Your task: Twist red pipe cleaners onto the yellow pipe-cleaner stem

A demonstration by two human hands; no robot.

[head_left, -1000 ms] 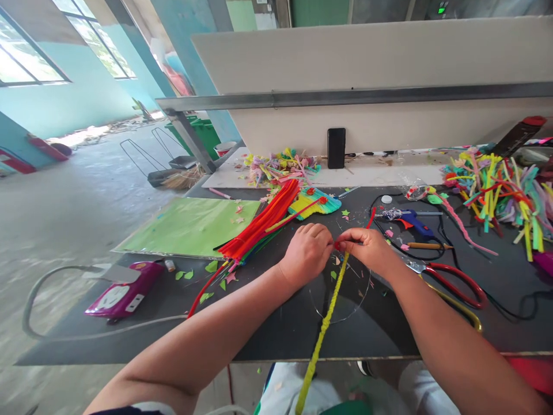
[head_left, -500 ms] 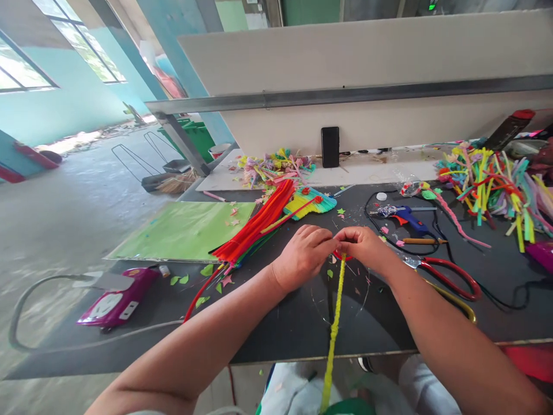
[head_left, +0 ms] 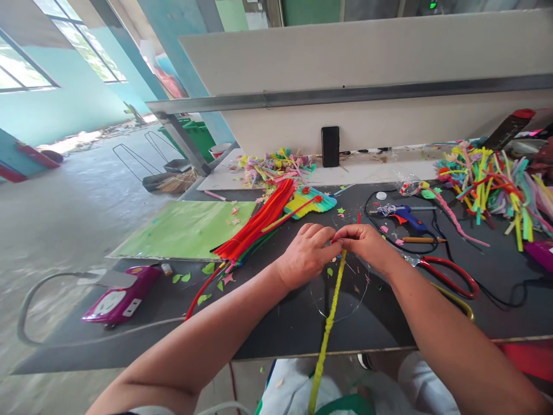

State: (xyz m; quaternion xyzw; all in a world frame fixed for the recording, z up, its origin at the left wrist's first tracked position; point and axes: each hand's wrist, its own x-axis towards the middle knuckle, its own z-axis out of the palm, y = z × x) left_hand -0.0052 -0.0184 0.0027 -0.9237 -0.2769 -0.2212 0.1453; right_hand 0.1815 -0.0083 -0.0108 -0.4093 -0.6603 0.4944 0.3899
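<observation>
My left hand (head_left: pixel 307 255) and my right hand (head_left: pixel 368 245) meet over the table, both closed in a pinch with their fingertips together. From under the fingertips a twisted yellow pipe cleaner (head_left: pixel 330 317) runs down past the table edge toward my lap; its upper end is hidden by my fingers. A bit of red pipe cleaner (head_left: pixel 359 218) sticks up behind my right hand, and a trace of red shows between the fingertips. To the left lies a bundle of red pipe cleaners (head_left: pixel 259 225), with yellow, green and blue ones under it.
Red-handled scissors (head_left: pixel 451 275) and a blue glue gun (head_left: pixel 408 219) with its cord lie on the right. Cut pipe cleaners (head_left: pixel 488 184) are heaped at the back right. A green sheet (head_left: pixel 185 230) and a purple power strip (head_left: pixel 123 297) lie left; a phone (head_left: pixel 330 147) leans behind.
The red loop below my fingertips is gone from there, and a red end now points up behind my right hand. The yellow pipe cleaner's lower part has swung left.
</observation>
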